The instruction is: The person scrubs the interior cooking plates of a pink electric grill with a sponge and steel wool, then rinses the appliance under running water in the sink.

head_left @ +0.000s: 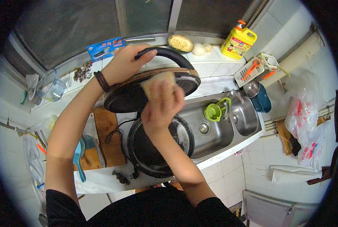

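My left hand [130, 61] grips the black handle [176, 55] of a raised round lid [123, 98], whose dark inner plate faces me. My right hand [164, 105], blurred, presses a pale yellowish sponge or cloth [159, 82] against that plate; the fingers hide part of it. Below lies the round black lower pan [146, 147] of what looks like an electric griddle, with a wet-looking sheen and my right forearm across it. A black cord [120, 127] runs at its left side.
Right of the griddle is a steel double sink [214, 136] with a green strainer [213, 112]. On the left lie a wooden cutting board [109, 136], a knife [100, 153] and a blue-handled utensil [79, 164]. A yellow detergent bottle [237, 42] and half a squash [181, 43] stand on the ledge.
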`<state>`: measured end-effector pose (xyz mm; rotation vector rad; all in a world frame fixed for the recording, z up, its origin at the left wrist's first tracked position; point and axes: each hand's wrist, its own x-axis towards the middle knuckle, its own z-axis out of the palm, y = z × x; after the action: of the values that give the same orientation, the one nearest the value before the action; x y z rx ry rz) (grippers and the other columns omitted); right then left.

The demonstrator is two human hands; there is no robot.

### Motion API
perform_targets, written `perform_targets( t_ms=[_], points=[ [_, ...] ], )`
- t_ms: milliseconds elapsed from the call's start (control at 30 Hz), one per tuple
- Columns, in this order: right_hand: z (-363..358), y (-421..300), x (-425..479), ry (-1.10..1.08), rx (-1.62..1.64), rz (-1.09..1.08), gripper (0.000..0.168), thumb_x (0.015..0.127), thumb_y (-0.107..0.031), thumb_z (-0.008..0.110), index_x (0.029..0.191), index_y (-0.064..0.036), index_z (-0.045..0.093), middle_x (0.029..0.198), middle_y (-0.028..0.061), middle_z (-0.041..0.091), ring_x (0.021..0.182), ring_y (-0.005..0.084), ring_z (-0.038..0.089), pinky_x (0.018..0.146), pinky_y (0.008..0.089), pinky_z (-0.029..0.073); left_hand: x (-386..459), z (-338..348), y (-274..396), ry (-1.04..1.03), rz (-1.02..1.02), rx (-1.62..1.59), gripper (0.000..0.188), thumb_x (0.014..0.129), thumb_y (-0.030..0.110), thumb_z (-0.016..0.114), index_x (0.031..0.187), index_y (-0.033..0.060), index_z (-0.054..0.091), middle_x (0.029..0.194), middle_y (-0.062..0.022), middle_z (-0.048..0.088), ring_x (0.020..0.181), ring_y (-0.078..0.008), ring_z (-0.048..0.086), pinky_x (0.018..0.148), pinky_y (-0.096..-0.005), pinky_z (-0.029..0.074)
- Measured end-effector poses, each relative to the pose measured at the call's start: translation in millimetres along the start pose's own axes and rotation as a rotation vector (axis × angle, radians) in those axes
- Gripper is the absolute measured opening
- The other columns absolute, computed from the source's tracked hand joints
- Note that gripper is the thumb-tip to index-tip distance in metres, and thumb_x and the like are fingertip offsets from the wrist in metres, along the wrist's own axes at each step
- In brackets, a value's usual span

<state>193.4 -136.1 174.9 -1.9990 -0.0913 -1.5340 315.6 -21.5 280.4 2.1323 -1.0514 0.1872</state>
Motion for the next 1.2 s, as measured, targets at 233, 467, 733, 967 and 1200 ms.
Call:
perform_targets(
  t_ms=[233, 467, 733, 967, 1200],
  points=[
    [-27.7, 51.2, 23.4, 0.085, -0.131, 0.235, 0.047, 0.073, 0.009, 0.049, 0.119, 0.005, 0.057, 0.116, 0.0224, 0.057, 0.109, 0.041, 0.05, 0.095, 0.0489, 0.04, 0.8, 0.7, 3.1, 0.001, -0.062, -0.01, 0.032, 0.098, 0.03, 0.055, 0.104, 0.0002, 0.063, 0.081, -0.0136, 0.064, 0.071, -0.0192, 0.056, 0.066, -0.0329, 0.047],
    [-10.6, 23.6, 18.8, -0.186, -0.054, -0.122, 0.057, 0.062, 0.006, 0.055, 0.119, 0.001, 0.057, 0.114, 0.0209, 0.056, 0.109, 0.0428, 0.047, 0.095, 0.0518, 0.038, 2.6, -1.4, 2.3, 0.036, -0.044, -0.071, 0.032, 0.098, 0.027, 0.054, 0.105, -0.0029, 0.062, 0.082, -0.008, 0.064, 0.075, -0.0122, 0.052, 0.071, -0.0291, 0.046],
    [-31.2, 77.1, 20.7, 0.031, -0.093, 0.337, 0.045, 0.07, 0.012, 0.047, 0.114, 0.005, 0.055, 0.111, 0.0224, 0.055, 0.101, 0.0401, 0.048, 0.091, 0.0466, 0.039, -1.2, -2.3, 11.2, 0.017, -0.099, 0.013, 0.033, 0.099, 0.028, 0.054, 0.104, -0.0036, 0.062, 0.079, -0.0037, 0.059, 0.075, -0.0109, 0.049, 0.072, -0.0279, 0.044],
    [-10.5, 74.9, 13.0, 0.041, 0.013, 0.191, 0.057, 0.064, 0.013, 0.051, 0.12, 0.002, 0.053, 0.113, 0.0226, 0.054, 0.106, 0.0428, 0.047, 0.094, 0.0491, 0.039, 5.9, -1.5, -2.2, 0.041, -0.274, -0.201, 0.031, 0.098, 0.03, 0.056, 0.105, 0.0009, 0.065, 0.073, 0.0067, 0.047, 0.061, -0.0027, 0.036, 0.053, -0.0218, 0.029],
    [-13.1, 122.6, -41.9, -0.183, 0.124, 0.88, 0.047, 0.073, 0.009, 0.05, 0.119, 0.003, 0.052, 0.11, 0.0245, 0.054, 0.103, 0.0428, 0.049, 0.091, 0.0458, 0.04, 7.4, -2.6, 4.6, 0.051, -0.284, -0.106, 0.034, 0.1, 0.033, 0.052, 0.109, 0.0038, 0.067, 0.068, 0.0092, 0.048, 0.054, -0.0002, 0.032, 0.049, -0.0207, 0.023]
  ],
)
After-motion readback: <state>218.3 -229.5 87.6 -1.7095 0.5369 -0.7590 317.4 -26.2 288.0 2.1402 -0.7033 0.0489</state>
